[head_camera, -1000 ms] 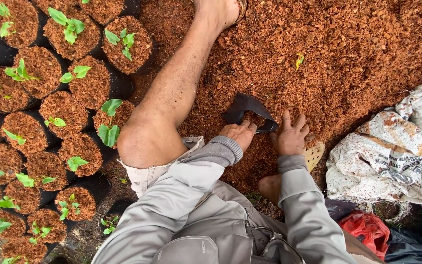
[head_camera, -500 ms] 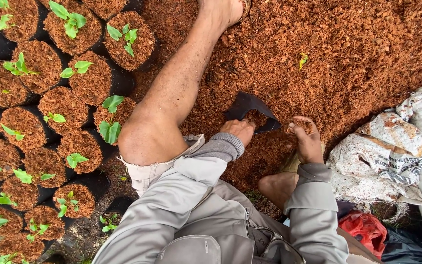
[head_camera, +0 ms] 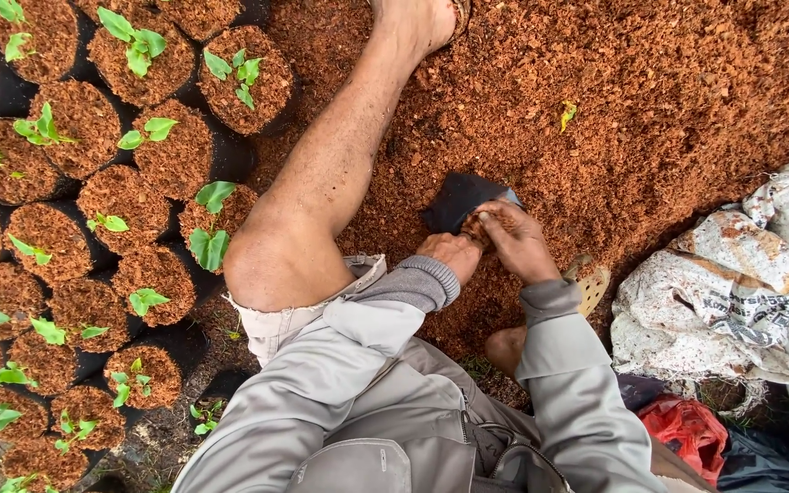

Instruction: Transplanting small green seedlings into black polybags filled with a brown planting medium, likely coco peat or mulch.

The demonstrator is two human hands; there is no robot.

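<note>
Black bag (head_camera: 457, 199) lies on the red-brown coir heap (head_camera: 668, 100), a little right of the scene's middle, just in front of the person's two hands. Left hand (head_camera: 447, 252) grips the near edge of the bag with its fingers curled closed on it. Right hand (head_camera: 515, 239) is cupped over the bag's mouth with coir under its bent fingers; how firmly it grips I cannot tell. Both arms wear grey sleeves (head_camera: 394, 292).

To the left of the hands, the person's bare leg (head_camera: 321, 201) stretches to the far side, with the foot (head_camera: 417, 18) at the far edge. Near the right sleeve a second foot (head_camera: 506, 347) shows.

At the left stand many filled black bags (head_camera: 152, 151) close together, each with a small green seedling (head_camera: 210, 239). At the right lie white sacks (head_camera: 723, 283), and near them a red bag (head_camera: 687, 429). One small green leaf (head_camera: 567, 114) lies alone on the far heap.
</note>
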